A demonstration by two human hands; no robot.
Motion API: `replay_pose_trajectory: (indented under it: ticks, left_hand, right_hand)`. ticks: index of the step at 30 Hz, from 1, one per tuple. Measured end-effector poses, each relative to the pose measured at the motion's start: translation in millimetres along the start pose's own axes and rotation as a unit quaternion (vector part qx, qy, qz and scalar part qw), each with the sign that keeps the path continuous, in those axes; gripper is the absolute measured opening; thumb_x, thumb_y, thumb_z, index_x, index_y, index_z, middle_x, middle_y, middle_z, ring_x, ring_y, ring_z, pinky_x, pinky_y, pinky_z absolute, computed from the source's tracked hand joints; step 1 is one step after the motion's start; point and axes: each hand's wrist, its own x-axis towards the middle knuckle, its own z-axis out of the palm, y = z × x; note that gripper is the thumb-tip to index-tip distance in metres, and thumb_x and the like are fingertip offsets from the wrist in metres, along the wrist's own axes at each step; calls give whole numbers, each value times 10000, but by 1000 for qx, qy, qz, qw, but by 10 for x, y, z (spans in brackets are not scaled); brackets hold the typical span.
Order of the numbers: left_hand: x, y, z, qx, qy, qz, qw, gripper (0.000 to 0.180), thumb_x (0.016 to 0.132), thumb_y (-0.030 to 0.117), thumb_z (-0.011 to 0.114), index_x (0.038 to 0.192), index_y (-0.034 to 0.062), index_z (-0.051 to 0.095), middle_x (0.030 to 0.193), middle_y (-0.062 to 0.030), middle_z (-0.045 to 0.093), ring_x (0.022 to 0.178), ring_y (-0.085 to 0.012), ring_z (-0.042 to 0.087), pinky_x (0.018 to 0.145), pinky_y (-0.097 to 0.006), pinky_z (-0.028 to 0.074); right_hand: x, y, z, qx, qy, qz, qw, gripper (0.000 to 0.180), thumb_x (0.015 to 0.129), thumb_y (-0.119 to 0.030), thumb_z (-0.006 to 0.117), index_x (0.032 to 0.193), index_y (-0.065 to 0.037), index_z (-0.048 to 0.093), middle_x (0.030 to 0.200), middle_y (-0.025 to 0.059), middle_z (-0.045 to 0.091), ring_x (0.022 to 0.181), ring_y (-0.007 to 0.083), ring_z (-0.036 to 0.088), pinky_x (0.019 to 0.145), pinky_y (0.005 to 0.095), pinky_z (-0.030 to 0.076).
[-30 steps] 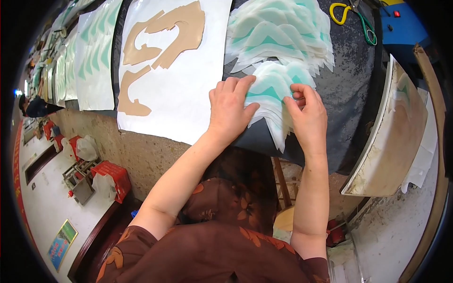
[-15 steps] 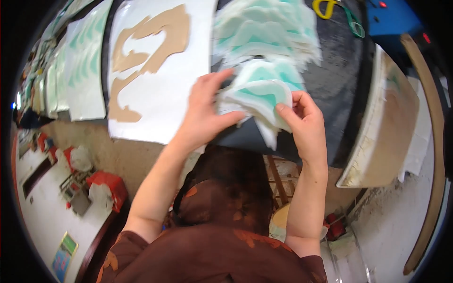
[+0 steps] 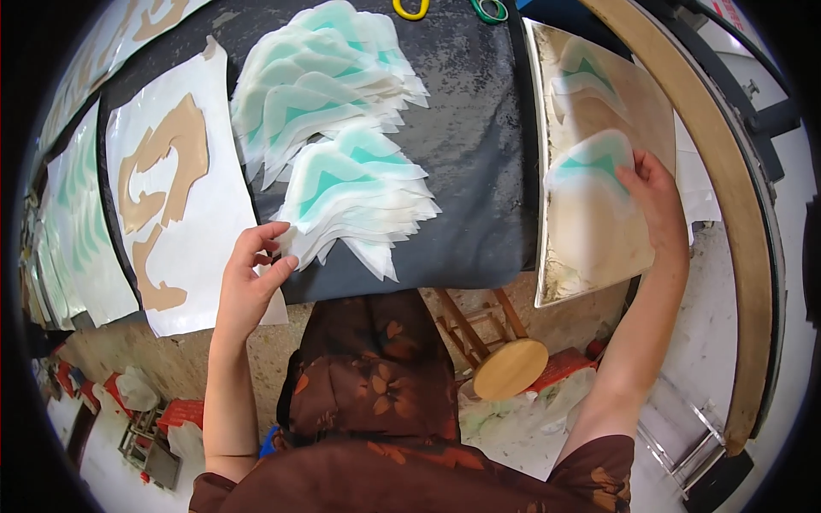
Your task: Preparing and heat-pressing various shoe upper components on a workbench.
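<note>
My right hand [image 3: 654,192] pinches the right edge of a curved white-and-teal sheet piece [image 3: 584,164] between thumb and fingers. That piece lies over a shiny tan board [image 3: 599,248] at the right. Beyond it on the same board is a similar white-and-teal shape [image 3: 590,73]; whether it is a second piece or a reflection is hard to tell. My left hand [image 3: 256,265] is at the lower left corner of a fanned pile of white-and-teal pieces [image 3: 359,184], thumb and forefinger apart. Its fingertips are beside the pile's edge.
A larger fanned pile [image 3: 321,77] lies farther back on the black-covered table [image 3: 466,103]. White sheets [image 3: 218,231] with tan cut shapes [image 3: 184,162] are at the left. Yellow-handled scissors [image 3: 411,7] lie at the far edge. Below stands a round wooden stool [image 3: 510,369].
My right hand has moved right from the near pile to the tan board, carrying one white-and-teal piece. The left hand has come off the pile's top to its lower left corner.
</note>
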Motion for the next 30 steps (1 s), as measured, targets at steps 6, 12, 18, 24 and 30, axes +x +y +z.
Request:
replay_pose_trajectory:
  ticks: [6, 12, 18, 24, 30]
  left_hand:
    - [39, 140, 149, 35, -9, 32, 999, 397, 817, 80, 721, 1204, 70, 632, 1131, -44, 593, 1005, -167, 548, 836, -285, 446]
    - [38, 179, 195, 59, -8, 43, 997, 395, 817, 86, 724, 1200, 68, 631, 1137, -49, 598, 1008, -182, 556, 847, -296, 447]
    - [19, 154, 172, 64, -3, 41, 997, 395, 814, 86, 724, 1197, 69, 631, 1139, -50, 600, 1006, -187, 558, 850, -299, 447]
    - [5, 159, 167, 74, 3, 42, 996, 391, 813, 81, 721, 1193, 71, 631, 1131, -51, 602, 998, -187, 557, 846, -294, 446]
    - [-8, 147, 142, 79, 7, 48, 996, 382, 814, 72, 716, 1186, 67, 629, 1106, -51, 599, 975, -183, 549, 835, -289, 446]
  right_hand:
    - [428, -19, 34, -35, 27, -56, 997, 183, 900, -93, 664, 1064, -13, 645, 938, -19, 634, 867, 65, 565, 826, 212, 443]
    - [596, 42, 87, -80, 44, -97, 991, 180, 879, -91, 687, 1034, -5, 653, 904, -17, 644, 837, 69, 573, 785, 223, 456]
    - [648, 49, 108, -126, 65, -112, 984, 206, 859, -115, 715, 1030, -14, 658, 872, 4, 656, 810, 94, 588, 763, 242, 473]
    - [675, 56, 124, -156, 90, -118, 977, 225, 855, -136, 724, 1036, -19, 659, 888, 30, 678, 822, 120, 613, 765, 263, 491]
    - [676, 39, 148, -194, 112, -120, 967, 239, 843, -146, 733, 1045, -41, 663, 914, 45, 695, 835, 145, 634, 762, 281, 507]
